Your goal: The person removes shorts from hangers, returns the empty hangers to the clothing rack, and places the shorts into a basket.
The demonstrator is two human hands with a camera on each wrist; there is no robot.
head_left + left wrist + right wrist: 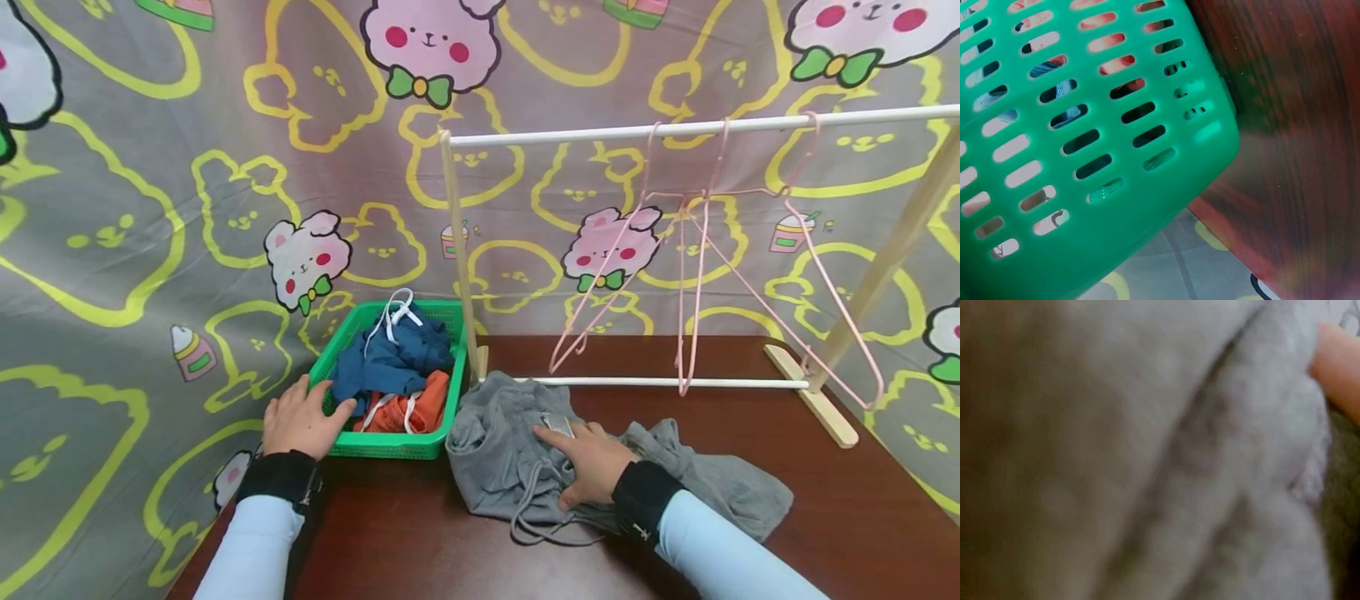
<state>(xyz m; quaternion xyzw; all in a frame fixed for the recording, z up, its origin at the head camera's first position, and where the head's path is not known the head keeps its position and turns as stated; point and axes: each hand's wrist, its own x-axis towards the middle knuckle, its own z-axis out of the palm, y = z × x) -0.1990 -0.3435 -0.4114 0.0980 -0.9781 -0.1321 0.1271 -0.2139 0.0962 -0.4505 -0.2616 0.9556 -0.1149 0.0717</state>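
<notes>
Grey drawstring pants (510, 462) lie crumpled on the table, their cord looped in front and a pale label near the waist. My right hand (596, 462) rests on them with its fingers spread. In the right wrist view, blurred grey cloth fills most of the picture beside a finger (1342, 365). On the left, my left hand (300, 417) touches the front left corner of a green basket (390, 446), thumb apart from the fingers. Inside lie a blue garment (397, 350) and an orange garment (427, 404), both with white cords. The left wrist view shows only the basket's slotted side (1110, 131).
Behind the pants stands a rack with a white top rail (547, 135) and wooden posts. Several pink hangers (701, 275) hang from it. The brown table (420, 533) meets a patterned cloth (225, 125) at the back and left.
</notes>
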